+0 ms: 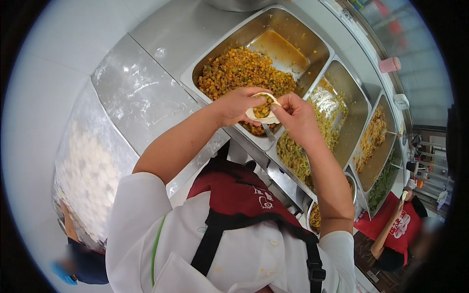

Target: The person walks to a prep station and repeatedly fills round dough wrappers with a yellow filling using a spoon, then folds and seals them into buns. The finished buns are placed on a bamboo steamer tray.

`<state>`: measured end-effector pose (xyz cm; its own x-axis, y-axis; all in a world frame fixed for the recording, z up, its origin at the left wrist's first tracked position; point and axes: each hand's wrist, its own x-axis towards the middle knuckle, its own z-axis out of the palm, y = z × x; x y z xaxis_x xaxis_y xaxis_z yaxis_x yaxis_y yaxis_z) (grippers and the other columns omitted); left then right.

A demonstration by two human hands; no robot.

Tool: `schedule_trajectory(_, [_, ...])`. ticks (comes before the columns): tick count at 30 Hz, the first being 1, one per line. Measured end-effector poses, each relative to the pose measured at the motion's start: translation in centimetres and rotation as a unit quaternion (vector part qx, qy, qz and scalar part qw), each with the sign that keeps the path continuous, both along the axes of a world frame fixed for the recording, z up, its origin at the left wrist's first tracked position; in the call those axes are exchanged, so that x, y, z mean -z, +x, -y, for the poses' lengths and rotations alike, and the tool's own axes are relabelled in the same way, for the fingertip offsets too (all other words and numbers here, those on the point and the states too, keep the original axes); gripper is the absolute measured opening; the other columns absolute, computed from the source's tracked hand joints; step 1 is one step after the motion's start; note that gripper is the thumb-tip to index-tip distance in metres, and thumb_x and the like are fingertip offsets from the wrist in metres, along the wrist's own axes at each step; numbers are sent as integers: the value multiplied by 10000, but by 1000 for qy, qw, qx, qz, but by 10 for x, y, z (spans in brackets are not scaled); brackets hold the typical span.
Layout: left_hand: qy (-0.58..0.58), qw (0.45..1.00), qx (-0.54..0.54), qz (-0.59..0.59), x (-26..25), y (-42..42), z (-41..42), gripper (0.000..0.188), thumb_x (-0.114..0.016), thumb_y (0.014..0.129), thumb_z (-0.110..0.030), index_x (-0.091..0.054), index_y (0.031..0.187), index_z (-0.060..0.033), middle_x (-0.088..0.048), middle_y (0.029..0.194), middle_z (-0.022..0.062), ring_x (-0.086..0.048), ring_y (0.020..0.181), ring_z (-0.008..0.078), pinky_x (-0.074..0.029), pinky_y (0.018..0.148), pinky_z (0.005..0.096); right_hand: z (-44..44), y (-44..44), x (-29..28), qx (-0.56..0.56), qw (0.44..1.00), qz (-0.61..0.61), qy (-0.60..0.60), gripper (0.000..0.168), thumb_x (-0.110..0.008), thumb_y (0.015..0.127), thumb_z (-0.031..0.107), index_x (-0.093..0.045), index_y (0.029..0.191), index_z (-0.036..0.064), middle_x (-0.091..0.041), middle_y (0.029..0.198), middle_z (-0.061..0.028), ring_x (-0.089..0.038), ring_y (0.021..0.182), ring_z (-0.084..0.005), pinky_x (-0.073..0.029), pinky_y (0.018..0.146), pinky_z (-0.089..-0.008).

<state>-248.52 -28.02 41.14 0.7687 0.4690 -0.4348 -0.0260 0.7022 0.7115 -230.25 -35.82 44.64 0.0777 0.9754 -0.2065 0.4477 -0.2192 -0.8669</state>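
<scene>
A round dough wrapper (pixel 250 114) lies cupped in my left hand (pixel 237 104), with a mound of diced orange-and-green filling (pixel 262 110) in its middle. My left thumb rests on the filling. At the wrapper's right side, the thumb and fingers of my right hand (pixel 293 111) pinch its rim. The wrapper's edge stands up around the filling, and its top is open. Both hands are above the near edge of a deep steel pan (pixel 315 34) of similar diced filling (pixel 245 69). A utensil's handle (pixel 268 132) sticks out below my hands.
Right of this pan, another steel pan (pixel 357 106) holds shredded green filling (pixel 293 154); smaller pans stand beyond. Left is a flour-dusted steel worktop (pixel 143 95). Many pale dough pieces (pixel 88 168) cover the far-left surface, near a co-worker (pixel 86 262). Another co-worker in a red apron (pixel 399 223) stands right.
</scene>
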Motion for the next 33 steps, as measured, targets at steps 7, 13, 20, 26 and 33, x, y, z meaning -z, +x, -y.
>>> schedule_trajectory(7, [138, 985, 54, -92, -22, 2, -15, 426, -529, 939, -195, -502, 1333, -38, -610, 1134, 90, -633, 938, 158, -571, 715, 306, -5, 5, 4, -5, 1000, -8, 12, 162, -687, 867, 128, -649, 944, -9, -647, 741, -53, -584, 660, -101, -488, 607, -281])
schedule_trajectory(13, [100, 994, 25, -21, 10, 3, 2, 400, -509, 958, -197, -511, 1332, -55, -592, 1148, 79, -610, 978, 142, -557, 744, 292, 2, -6, 6, -2, 1000, 23, 22, 153, -678, 877, 122, -652, 944, -13, -640, 727, -30, -563, 651, -76, -471, 595, -252])
schedule_trajectory(20, [-17, 989, -99, 109, 2, -6, 7, 449, -481, 985, -177, -391, 1416, -92, -555, 1244, 102, -608, 1067, 212, -561, 808, 367, -1, -1, 6, 38, 996, -75, 39, 156, -689, 865, 122, -659, 945, -9, -640, 749, -33, -575, 657, -93, -469, 588, -252])
schedule_trajectory(26, [39, 987, -127, 94, 22, 13, 21, 369, -513, 973, -164, -487, 1332, -83, -573, 1189, 79, -613, 1017, 170, -587, 779, 340, 7, -11, 12, 56, 996, 24, 71, 171, -717, 839, 136, -651, 915, -3, -640, 784, -98, -607, 656, -158, -484, 591, -296])
schedule_trajectory(33, [57, 996, -49, 55, 21, 10, 14, 367, -527, 946, -158, -511, 1303, -76, -599, 1133, 72, -648, 934, 168, -584, 721, 328, 7, -10, 7, -3, 991, 92, 97, 185, -707, 834, 119, -646, 956, -5, -635, 789, -139, -620, 654, -222, -496, 613, -330])
